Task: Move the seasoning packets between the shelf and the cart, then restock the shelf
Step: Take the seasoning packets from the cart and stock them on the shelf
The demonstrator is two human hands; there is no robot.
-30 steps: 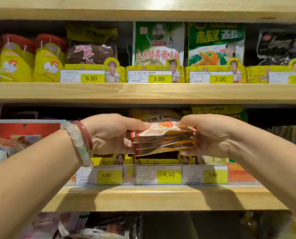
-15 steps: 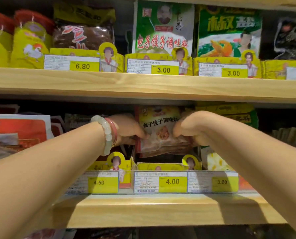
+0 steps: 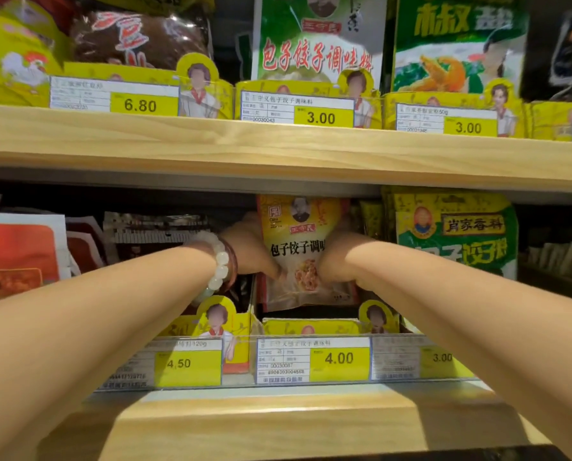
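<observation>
Standing upright in the middle of the lower shelf (image 3: 278,424), the yellow-and-red seasoning packet (image 3: 303,251) sits in the yellow display box (image 3: 311,327) behind the 4.00 price tag (image 3: 313,360), its top close under the upper shelf (image 3: 278,151). The left hand (image 3: 249,251) grips the packet's left edge and the right hand (image 3: 336,261) grips its right edge, fingers curled in against the front of the pack near its lower half; the fingertips themselves are mostly hidden. A pale bead bracelet (image 3: 219,261) circles the left wrist. Just right of the packet stands a green packet (image 3: 457,234) above a 3.00 tag (image 3: 442,357); to the left is a 4.50 tag (image 3: 178,363). Along the upper shelf's front edge run tags reading 6.80 (image 3: 140,105) and 3.00 (image 3: 320,118).
</observation>
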